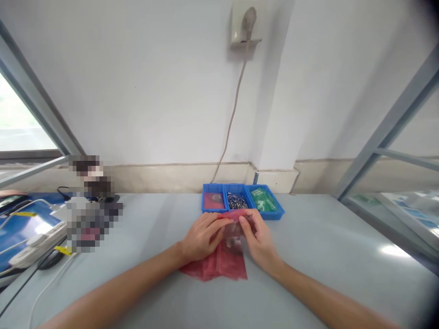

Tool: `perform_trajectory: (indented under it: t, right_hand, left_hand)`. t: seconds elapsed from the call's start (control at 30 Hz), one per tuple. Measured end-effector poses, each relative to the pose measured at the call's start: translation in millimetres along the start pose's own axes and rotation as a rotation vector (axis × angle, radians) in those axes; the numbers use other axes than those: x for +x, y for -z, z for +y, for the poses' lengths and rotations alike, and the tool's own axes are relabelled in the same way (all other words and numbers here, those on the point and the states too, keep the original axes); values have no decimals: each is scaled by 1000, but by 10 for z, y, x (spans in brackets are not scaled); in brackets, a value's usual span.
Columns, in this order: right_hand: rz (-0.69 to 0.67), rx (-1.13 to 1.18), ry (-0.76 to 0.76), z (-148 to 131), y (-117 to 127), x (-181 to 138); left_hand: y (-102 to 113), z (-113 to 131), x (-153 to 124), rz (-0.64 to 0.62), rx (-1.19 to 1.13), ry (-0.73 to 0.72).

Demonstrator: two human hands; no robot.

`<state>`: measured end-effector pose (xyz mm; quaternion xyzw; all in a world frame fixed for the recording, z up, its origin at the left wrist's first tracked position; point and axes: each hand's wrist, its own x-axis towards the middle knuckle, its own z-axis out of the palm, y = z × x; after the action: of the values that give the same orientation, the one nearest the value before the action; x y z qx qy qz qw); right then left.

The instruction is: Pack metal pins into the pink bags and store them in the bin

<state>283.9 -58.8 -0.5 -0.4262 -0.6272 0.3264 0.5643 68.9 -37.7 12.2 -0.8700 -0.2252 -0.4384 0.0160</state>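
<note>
My left hand (202, 236) and my right hand (258, 237) both pinch the top edge of a small translucent red plastic bag (233, 233), held just above the grey table (325, 256). Something small and dark shows through the bag. Under my hands lies a pile of flat red bags (219, 267). Just beyond my fingers stand three blue bins: the left one (213, 201) holds red bags, the middle one (236, 200) small metal parts, the right one (265, 201) green items.
At the left edge lie a white power strip (36, 242), cables and a blue-covered object (20, 226). A cord (233, 114) runs down the white wall from a socket (245, 25). Metal frame bars slant on both sides.
</note>
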Motion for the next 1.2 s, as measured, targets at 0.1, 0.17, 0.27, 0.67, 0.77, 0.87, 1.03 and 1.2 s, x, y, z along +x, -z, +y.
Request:
perform_trajectory:
  t: [0.1,0.17,0.27,0.67,0.77,0.87,1.03,1.2]
  right_hand:
    - [16,34,-39,1,-8,1]
    - [22,53,-67,14,-13,-2]
    - [19,112,-120,20,-31,-15]
    - [-48,193,-203,-67,-44,-72]
    - [-62,176,-194,-58,-26,-82]
    - [-80,148,-197,-49,-12,-83]
    - [-98,26,-137,-38,5,-50]
    - [-56,-6,-90,-17,5,6]
  left_hand:
    - [-16,3,24,16,10,93]
    - [-44,-2,6,16,-2,138]
    - [-103,-16,-70,35,-40,206]
    - [-102,-43,-86,54,-395,494]
    - [-100,-45,-106,51,-340,466]
    - [-120,-48,-158,66,-234,399]
    - [-83,-35,-211,30,-149,205]
    - [-8,-15,-171,-6,-105,64]
